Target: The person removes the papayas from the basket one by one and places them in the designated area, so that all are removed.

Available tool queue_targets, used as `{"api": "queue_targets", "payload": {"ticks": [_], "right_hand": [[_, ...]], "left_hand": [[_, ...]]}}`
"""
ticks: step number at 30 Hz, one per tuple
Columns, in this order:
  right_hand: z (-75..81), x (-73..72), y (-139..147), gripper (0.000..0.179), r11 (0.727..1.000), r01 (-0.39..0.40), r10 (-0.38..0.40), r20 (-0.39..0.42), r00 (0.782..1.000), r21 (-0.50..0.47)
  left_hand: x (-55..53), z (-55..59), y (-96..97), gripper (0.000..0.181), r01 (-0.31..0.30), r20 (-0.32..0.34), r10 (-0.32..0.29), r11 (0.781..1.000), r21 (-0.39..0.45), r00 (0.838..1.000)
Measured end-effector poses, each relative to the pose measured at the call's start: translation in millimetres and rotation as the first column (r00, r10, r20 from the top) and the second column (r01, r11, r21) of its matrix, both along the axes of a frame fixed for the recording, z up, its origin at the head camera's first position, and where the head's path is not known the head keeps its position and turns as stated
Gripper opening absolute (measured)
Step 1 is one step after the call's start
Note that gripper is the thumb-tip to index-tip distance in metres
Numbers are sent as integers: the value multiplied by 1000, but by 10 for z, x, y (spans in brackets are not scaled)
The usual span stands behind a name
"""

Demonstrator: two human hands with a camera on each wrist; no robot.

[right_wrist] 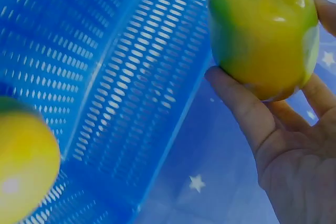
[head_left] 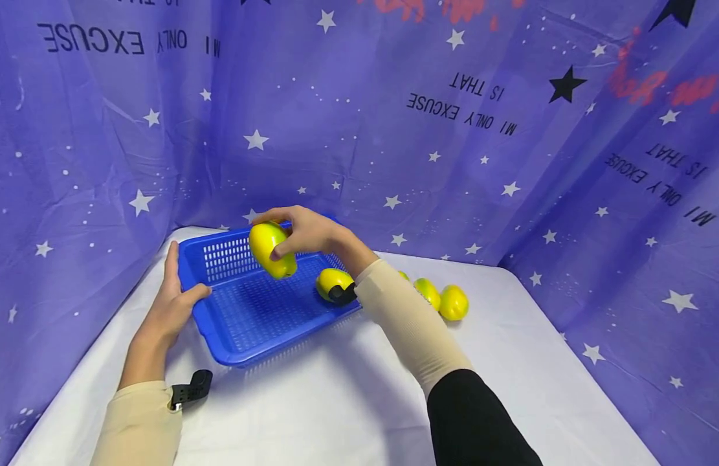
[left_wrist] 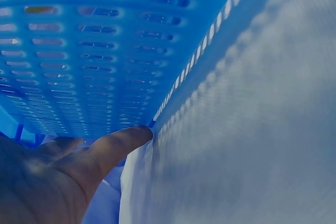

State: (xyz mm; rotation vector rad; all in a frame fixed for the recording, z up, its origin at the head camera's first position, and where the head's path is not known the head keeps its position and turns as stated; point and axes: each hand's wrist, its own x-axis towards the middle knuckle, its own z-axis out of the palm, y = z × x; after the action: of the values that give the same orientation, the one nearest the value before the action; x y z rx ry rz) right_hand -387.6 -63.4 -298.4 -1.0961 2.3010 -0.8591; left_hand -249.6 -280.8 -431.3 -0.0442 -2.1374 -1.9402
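Observation:
A blue plastic basket with slotted walls sits on the white table. At its left end my left hand grips the rim, thumb over the edge and fingers along the outside. The left wrist view shows the fingers against the slotted blue plastic. Above the basket my right hand holds a yellow-green mango, fingers and thumb around it. The right wrist view shows this mango with its stem end facing the camera. Another mango lies inside the basket at the right, partly hidden by the black wrist camera.
Several more mangoes lie on the white table right of the basket, some partly behind the right forearm. A purple curtain with stars and lettering stands behind and at both sides. A black wrist camera sits on the left wrist.

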Motion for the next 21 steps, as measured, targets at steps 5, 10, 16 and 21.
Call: {"api": "queue_targets", "payload": {"ticks": [5, 10, 16, 21], "right_hand": [[180, 54, 307, 63, 996, 19, -18, 12, 1000, -84], [366, 184, 679, 65, 992, 36, -38, -13, 999, -124], [475, 353, 1207, 68, 985, 75, -77, -5, 997, -154], [496, 457, 1612, 67, 981, 103, -120, -95, 988, -164]], "left_hand": [[-9, -8, 3, 93, 7, -6, -7, 1000, 10, 1000], [-15, -26, -9, 92, 15, -7, -15, 1000, 23, 1000], [-24, -22, -23, 90, 18, -6, -18, 1000, -6, 1000], [-36, -13, -38, 90, 18, -16, -19, 1000, -12, 1000]]}}
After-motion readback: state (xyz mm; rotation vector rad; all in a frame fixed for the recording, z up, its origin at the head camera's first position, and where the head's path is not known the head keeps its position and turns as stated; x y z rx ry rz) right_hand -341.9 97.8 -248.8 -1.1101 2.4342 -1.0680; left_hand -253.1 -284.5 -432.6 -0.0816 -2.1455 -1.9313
